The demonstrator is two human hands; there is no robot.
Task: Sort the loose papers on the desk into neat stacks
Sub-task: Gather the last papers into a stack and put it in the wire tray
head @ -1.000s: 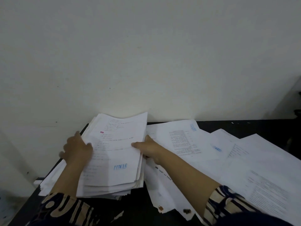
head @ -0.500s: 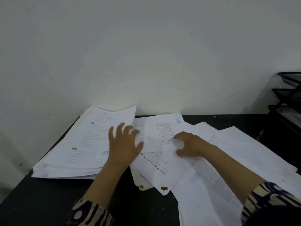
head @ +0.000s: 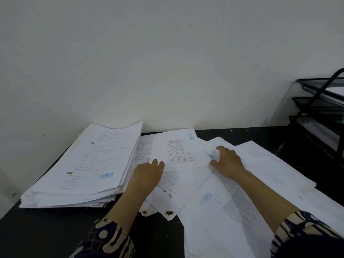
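Reaching into the loose sheets

Your hands have left the stack [head: 81,168], which now lies squared at the surface's [head: 46,231] left. Left hand [head: 147,174] rests, fingers curled, on the loose papers [head: 219,205]; whether it grips one, you cannot tell. Right hand [head: 226,161] presses flat on a sheet [head: 178,151]. Since a second ago, both moved right; gathering comes next.

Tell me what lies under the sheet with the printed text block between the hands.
Under the sheet, other loose papers stick out at its left and near edges. How many lie beneath, and the desk there, is covered.
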